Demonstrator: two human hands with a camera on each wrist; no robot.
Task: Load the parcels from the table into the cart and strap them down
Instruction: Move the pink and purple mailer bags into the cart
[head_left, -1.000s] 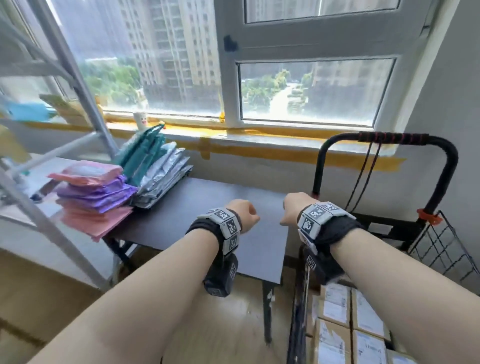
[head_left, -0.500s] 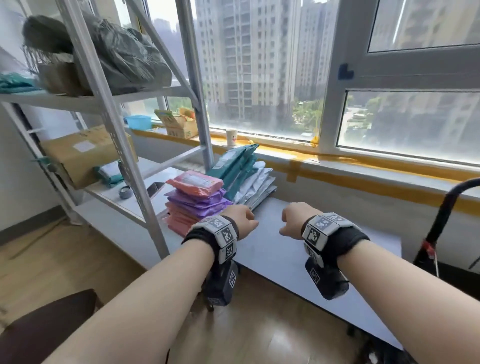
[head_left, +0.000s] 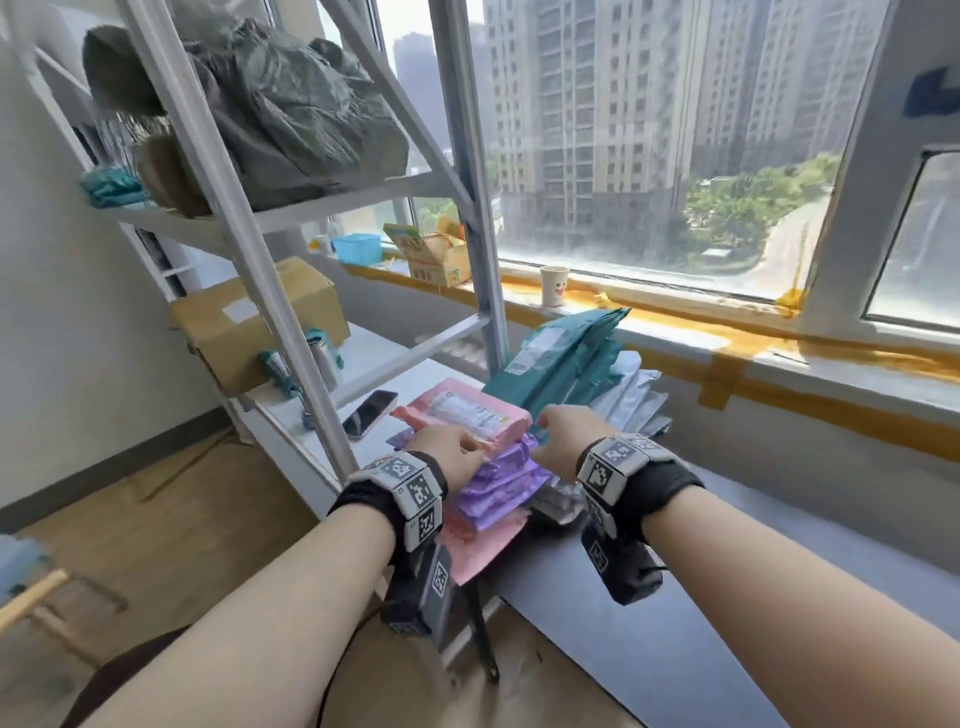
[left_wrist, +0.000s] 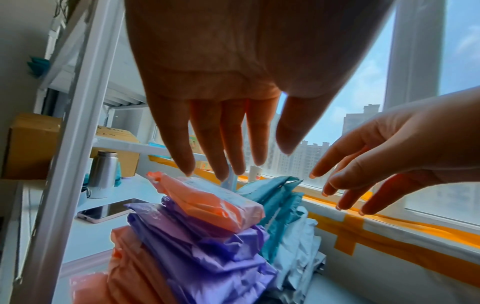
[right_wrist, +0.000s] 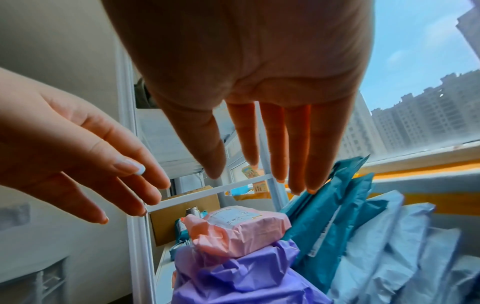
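A stack of soft parcels sits on the left end of the dark table (head_left: 727, 597). A pink parcel (head_left: 467, 410) tops purple ones (head_left: 498, 478) and more pink ones. Teal mailers (head_left: 561, 358) and pale grey mailers (head_left: 631, 395) lean beside the stack toward the window. My left hand (head_left: 447, 454) hovers at the pink parcel's near left edge, my right hand (head_left: 563, 434) at its right side. In the wrist views the left hand (left_wrist: 223, 133) and right hand (right_wrist: 272, 144) have straight, spread fingers just above the pink parcel (left_wrist: 207, 203) (right_wrist: 241, 228), holding nothing. The cart is out of view.
A white metal shelf rack (head_left: 260, 260) stands right beside the stack, one upright close to my left hand. A phone (head_left: 370, 413), a cardboard box (head_left: 249, 322) and a steel bottle (left_wrist: 102, 174) lie on its lower shelf. A paper cup (head_left: 555, 285) stands on the taped windowsill.
The view has swung left, away from the cart and toward the parcel stack. Both hands have gone from fists to spread fingers and reached forward over the top pink parcel.
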